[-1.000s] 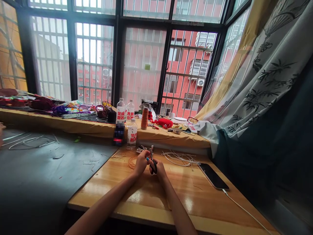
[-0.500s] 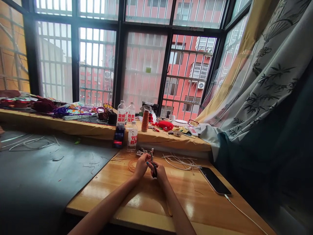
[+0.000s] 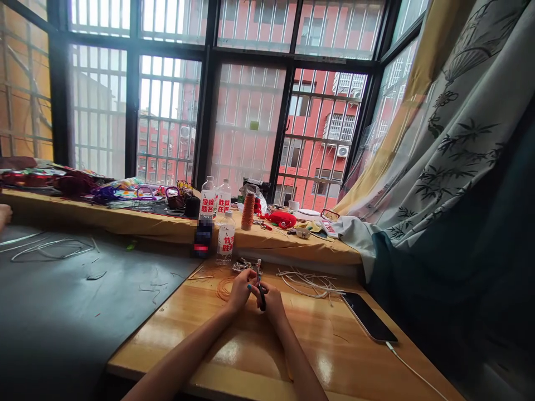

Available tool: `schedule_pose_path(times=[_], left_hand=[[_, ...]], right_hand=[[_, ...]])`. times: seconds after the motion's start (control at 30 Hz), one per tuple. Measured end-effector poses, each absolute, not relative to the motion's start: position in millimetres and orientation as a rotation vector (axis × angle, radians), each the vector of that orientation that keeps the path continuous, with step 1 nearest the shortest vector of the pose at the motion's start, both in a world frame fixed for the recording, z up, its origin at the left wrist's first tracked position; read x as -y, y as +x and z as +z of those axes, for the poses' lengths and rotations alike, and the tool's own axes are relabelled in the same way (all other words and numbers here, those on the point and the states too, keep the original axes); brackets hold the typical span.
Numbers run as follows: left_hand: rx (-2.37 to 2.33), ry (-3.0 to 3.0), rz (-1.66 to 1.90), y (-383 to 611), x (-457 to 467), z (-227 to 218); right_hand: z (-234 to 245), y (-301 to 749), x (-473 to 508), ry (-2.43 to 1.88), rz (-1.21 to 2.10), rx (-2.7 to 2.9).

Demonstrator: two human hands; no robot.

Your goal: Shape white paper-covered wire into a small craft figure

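Note:
Both my hands meet over the wooden table (image 3: pixel 251 356). My right hand (image 3: pixel 272 301) is closed round the dark handles of a small pair of pliers (image 3: pixel 261 287), whose metal jaws point up and away. My left hand (image 3: pixel 241 288) is pinched just left of the jaws, fingers closed on something too small to make out. A coil of thin orange wire (image 3: pixel 225 289) lies on the table right beside my left hand. Small metal pieces (image 3: pixel 242 265) lie just beyond the hands.
A phone (image 3: pixel 368 316) on a white cable lies to the right, white cords (image 3: pixel 307 279) behind it. Three water bottles (image 3: pixel 225 236), an orange thread spool (image 3: pixel 248 211) and a red toy (image 3: pixel 282 219) stand on the yellow ledge. A dark table (image 3: pixel 62 301) with wire scraps lies left. Curtains hang right.
The hands hold the same grip on the pliers and have hardly moved. The view has tilted slightly up and the whole scene sits a little lower.

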State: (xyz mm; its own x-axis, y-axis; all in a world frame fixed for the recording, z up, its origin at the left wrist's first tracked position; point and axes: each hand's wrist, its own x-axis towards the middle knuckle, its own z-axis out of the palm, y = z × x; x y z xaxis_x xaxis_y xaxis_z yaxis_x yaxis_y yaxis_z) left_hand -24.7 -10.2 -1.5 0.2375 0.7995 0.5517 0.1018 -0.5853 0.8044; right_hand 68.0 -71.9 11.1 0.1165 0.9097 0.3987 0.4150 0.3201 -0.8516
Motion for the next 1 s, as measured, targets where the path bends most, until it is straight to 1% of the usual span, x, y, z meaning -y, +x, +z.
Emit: schedule_pose_path(times=[0.1, 0.17, 0.23, 0.3, 0.43, 0.53, 0.63, 0.83, 1.0], left_hand=[[-0.85, 1.855, 1.397, -23.1, 5.4, -3.2], [-0.864, 1.852, 1.408, -22.3, 3.6, -3.1], [-0.875, 1.847, 1.427, -22.1, 2.9, -2.6], [-0.885, 1.832, 1.437, -21.8, 2.5, -2.3], [-0.905, 1.845, 1.437, -19.7, 2.0, -2.5], [-0.901, 1.859, 1.405, -17.8, 4.0, -3.0], [-0.88, 1.878, 1.385, -17.2, 7.4, -3.3], [-0.797, 1.861, 1.334, -16.0, 9.6, -3.5], [-0.798, 1.844, 1.306, -13.9, 12.0, -1.5]], right_hand=[[17.3, 69.9, 75.5, -1.269, 0.445, 1.388], [20.9, 75.4, 77.4, -1.308, 0.264, 1.276], [22.7, 86.0, 78.6, -1.427, 0.051, 1.204], [22.6, 102.3, 79.4, -1.632, -0.055, 1.2], [16.7, 147.0, 80.2, -1.994, -0.083, 1.341], [9.2, 178.3, 79.8, -2.075, -0.132, 1.366], [2.1, 196.2, 79.4, -2.217, -0.104, 1.344], [-7.6, 204.2, 78.4, -2.347, -0.061, 1.395], [-14.1, 208.8, 75.7, -2.311, -0.051, 1.362]])
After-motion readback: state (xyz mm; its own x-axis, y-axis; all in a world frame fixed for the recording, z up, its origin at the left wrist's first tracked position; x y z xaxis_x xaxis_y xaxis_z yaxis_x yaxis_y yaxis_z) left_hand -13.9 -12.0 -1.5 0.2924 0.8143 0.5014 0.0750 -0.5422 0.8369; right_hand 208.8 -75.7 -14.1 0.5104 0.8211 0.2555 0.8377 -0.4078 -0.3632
